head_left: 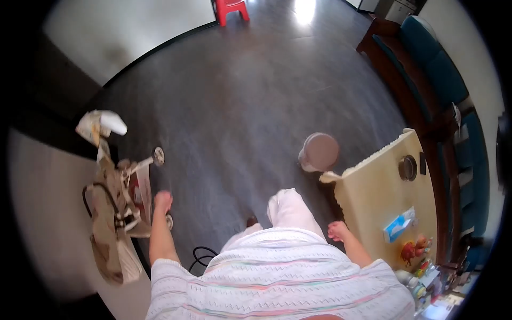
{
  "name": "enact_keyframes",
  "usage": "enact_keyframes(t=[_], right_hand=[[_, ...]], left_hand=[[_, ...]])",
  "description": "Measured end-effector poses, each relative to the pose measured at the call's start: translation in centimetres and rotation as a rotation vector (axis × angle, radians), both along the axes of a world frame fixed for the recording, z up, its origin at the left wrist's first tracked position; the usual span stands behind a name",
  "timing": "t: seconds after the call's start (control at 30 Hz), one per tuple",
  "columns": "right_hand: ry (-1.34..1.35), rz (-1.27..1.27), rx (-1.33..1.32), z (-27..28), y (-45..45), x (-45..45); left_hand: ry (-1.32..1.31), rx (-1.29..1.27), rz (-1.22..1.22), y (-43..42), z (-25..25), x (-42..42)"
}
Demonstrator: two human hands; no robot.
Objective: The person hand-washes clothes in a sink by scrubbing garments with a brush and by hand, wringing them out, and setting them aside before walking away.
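Observation:
My left hand point(163, 201) hangs at my side with its fingers curled in and nothing seen in it. It is nearest to a beige stroller point(106, 213) with small wheels, which stands against the wall. My right hand point(337, 231) is also closed, no object showing in it, close to the left edge of a cream-covered table point(362, 202). One of my legs point(290, 208), in pale trousers, is forward.
Beyond the table corner stands a round-topped bin or stool point(321, 152). The table holds a blue tissue pack point(396, 228), a dark round dish point(408, 168) and several small items. A wooden sofa point(426, 69) lines the right. A red stool point(232, 9) is far ahead; a black cable point(201, 256) lies by my left.

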State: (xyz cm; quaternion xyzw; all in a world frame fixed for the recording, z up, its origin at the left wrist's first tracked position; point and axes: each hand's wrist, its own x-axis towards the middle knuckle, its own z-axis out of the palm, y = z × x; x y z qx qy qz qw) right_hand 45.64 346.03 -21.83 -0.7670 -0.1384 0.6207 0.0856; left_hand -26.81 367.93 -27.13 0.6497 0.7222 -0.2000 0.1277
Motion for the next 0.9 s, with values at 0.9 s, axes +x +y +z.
enact_keyframes(t=[0.9], right_hand=[[-0.039,-0.191,0.188,3.2,82.2,25.3]], left_hand=[[-0.038,-0.377,-0.054,86.5,1.1,27.0]])
